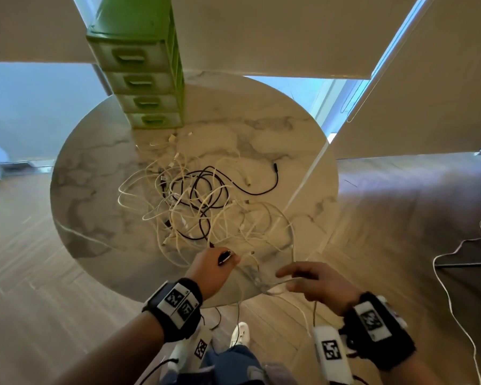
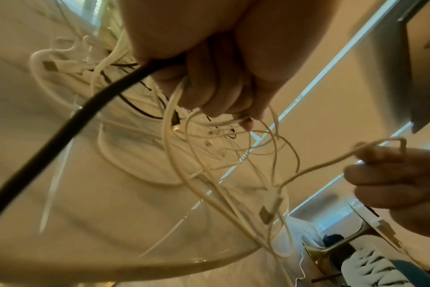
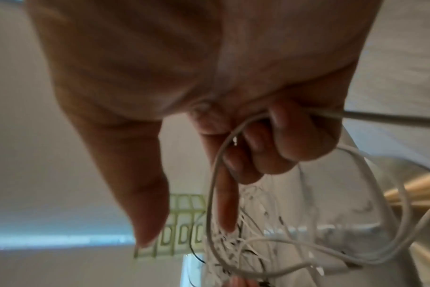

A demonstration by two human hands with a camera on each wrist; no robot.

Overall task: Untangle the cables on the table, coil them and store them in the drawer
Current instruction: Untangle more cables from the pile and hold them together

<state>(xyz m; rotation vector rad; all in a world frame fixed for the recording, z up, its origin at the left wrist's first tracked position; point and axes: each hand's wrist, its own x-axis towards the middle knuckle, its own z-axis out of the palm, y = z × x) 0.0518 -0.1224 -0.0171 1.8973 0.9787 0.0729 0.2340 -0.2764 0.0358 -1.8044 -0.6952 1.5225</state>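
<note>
Tangling thin cables; marble table

L hand grips black cable, R hand pinches white cable; tangle mid table

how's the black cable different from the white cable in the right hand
Colour: the black cable is dark, the white cable pale.
Grip: the left hand grips the black cable, with white strands too; the right hand holds the white cable.
Thickness: in the left wrist view the black cable looks thicker, though it is nearer the lens.
Both run back into the tangle on the marble table.
</note>
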